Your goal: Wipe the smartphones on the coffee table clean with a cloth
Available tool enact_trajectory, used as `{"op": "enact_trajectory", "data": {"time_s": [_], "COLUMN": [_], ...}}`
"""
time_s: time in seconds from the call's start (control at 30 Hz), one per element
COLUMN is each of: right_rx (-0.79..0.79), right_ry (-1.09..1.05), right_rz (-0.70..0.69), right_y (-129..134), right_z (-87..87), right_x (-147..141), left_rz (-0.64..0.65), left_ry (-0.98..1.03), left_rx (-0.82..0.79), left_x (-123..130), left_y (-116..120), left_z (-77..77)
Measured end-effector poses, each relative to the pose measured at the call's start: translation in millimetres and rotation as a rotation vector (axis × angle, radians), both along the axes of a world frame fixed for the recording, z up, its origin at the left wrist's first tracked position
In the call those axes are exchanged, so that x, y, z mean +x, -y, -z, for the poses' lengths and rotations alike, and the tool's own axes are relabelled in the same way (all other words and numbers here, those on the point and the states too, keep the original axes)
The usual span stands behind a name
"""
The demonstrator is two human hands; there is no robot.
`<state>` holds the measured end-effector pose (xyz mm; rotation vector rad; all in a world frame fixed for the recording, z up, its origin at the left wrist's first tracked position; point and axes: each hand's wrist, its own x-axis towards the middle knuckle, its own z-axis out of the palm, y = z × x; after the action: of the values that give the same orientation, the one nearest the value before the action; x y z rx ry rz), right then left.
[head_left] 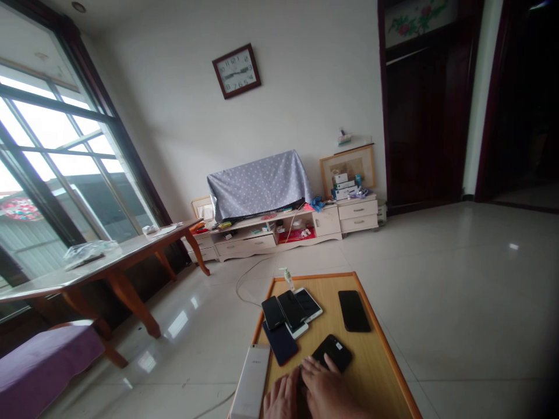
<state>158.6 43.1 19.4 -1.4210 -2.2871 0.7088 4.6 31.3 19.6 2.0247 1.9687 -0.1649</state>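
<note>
My left hand (282,397) is at the near edge of the small wooden table, its fingers bent and close together. Against it lies my right hand (325,387), fingers pressed together and pointing inward. Something dark shows in the gap between them, mostly covered, and I cannot make it out. Just beyond my right hand is a black phone (338,351) with a small white label, partly behind a raised finger. Left of my hands lies a white phone (252,381), back up. A dark blue phone (279,344) sits farther up.
Several phones overlap at the table's far left, including a black phone (273,313) and a white-framed phone (311,304). A pump bottle (287,279) stands behind them. Another black phone (354,311) lies right. The table (375,378) has a raised orange rim.
</note>
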Motion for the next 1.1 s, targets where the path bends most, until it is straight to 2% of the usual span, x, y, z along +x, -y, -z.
{"op": "enact_trajectory", "data": {"time_s": [0.1,0.23,0.4,0.53,0.67,0.9,1.1], "right_rx": [-0.007,-0.002,0.006,-0.041,-0.03,0.044,-0.027], "right_ry": [0.014,0.063,0.083,0.049,0.067,0.001,0.045], "right_rz": [-0.023,-0.053,-0.021,-0.019,-0.022,0.054,0.02], "right_y": [0.6,7.5,21.0,22.8,12.9,-4.7,10.8], "right_z": [2.4,14.7,26.3,14.9,2.2,7.4,-4.3], "right_x": [4.1,14.1,29.9,35.2,29.4,15.6,27.1], "left_rz": [-0.009,-0.024,0.008,0.028,0.021,0.021,0.022], "left_ry": [-0.01,-0.003,-0.006,-0.011,0.015,0.038,-0.003], "left_rx": [0.004,0.005,-0.018,-0.028,0.008,0.011,0.058], "left_x": [3.1,5.6,2.5,0.9,2.3,4.3,6.4], "left_y": [2.0,4.1,1.3,-0.4,1.9,5.2,8.3], "left_z": [-3.5,-7.1,-1.1,1.3,-4.4,-10.4,-6.7]}}
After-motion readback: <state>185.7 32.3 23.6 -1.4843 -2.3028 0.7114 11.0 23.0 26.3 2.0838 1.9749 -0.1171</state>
